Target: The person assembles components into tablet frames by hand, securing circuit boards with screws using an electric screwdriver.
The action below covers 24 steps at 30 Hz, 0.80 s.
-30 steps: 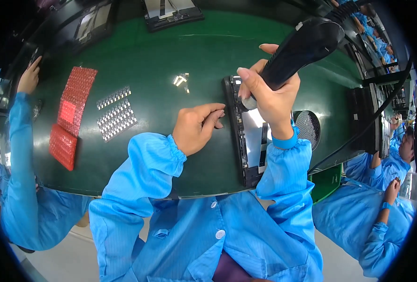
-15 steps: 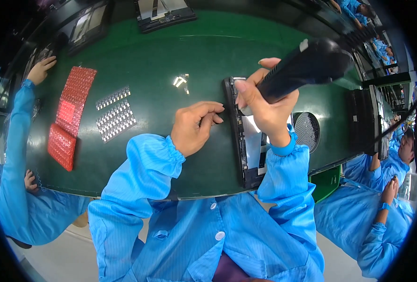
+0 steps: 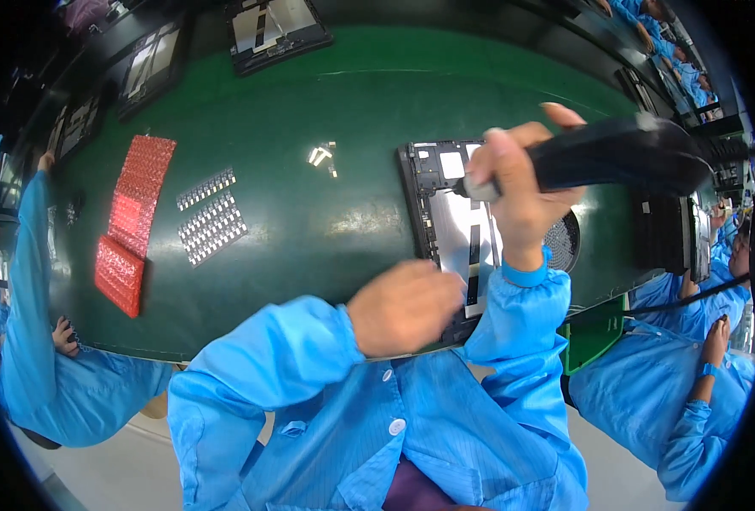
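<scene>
My right hand [image 3: 518, 183] grips a black electric screwdriver [image 3: 616, 157], held level with its tip pointing left over the top of an open black-framed tablet chassis [image 3: 454, 230] that lies on the green belt. My left hand [image 3: 403, 307] hovers blurred over the near lower-left corner of the chassis, fingers curled; whether it holds anything is hidden. Both forearms wear blue sleeves.
Red trays [image 3: 135, 221] and grey strips of small parts [image 3: 210, 217] lie at the left of the green belt [image 3: 309, 102]. Small metal pieces [image 3: 322, 156] sit mid-belt. More chassis [image 3: 275, 30] lie at the far edge. Co-workers in blue stand at left [image 3: 37, 298] and right [image 3: 692, 341].
My left hand has pulled back from the chassis edge toward my body. The screwdriver has tilted down from upright to level and the right hand has dropped lower over the chassis.
</scene>
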### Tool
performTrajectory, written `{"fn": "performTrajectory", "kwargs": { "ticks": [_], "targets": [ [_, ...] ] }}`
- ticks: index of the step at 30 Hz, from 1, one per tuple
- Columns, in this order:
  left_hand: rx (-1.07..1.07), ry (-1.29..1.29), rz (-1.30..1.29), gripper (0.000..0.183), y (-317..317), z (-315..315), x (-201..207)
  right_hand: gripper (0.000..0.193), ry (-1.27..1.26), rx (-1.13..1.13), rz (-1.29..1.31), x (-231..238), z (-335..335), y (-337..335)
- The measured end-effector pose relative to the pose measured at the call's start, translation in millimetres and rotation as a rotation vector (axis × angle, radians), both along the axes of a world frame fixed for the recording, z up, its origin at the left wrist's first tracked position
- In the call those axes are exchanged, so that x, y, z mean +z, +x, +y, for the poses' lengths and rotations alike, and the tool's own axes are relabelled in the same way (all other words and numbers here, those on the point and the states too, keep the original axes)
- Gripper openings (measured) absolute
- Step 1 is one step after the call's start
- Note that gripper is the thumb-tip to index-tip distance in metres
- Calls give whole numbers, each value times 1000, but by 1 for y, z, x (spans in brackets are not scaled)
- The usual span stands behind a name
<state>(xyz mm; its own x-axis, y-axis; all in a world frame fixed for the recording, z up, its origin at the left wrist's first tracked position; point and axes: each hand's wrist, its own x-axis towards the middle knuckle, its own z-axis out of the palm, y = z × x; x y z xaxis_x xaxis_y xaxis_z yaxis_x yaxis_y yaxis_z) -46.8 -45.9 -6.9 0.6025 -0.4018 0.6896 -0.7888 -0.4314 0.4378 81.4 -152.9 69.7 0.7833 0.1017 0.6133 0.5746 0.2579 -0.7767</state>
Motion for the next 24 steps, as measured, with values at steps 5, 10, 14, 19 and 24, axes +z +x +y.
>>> {"fn": "performTrajectory", "kwargs": {
  "ticks": [5,10,14,19,24],
  "targets": [
    [4,264,10,42,-18,-27,-1,49,100,-232,-46,21,-32,1],
    [86,294,-29,45,56,3,-5,51,171,-272,-11,10,-58,-2],
    [334,372,-32,31,160,38,8,49,45,-212,137,-22,-52,-1],
    [773,647,57,18,240,88,9,48,-108,-62,258,-39,-42,0],
    [968,969,252,23,243,138,35,34,-57,-109,247,-46,-41,3]
  ]
}}
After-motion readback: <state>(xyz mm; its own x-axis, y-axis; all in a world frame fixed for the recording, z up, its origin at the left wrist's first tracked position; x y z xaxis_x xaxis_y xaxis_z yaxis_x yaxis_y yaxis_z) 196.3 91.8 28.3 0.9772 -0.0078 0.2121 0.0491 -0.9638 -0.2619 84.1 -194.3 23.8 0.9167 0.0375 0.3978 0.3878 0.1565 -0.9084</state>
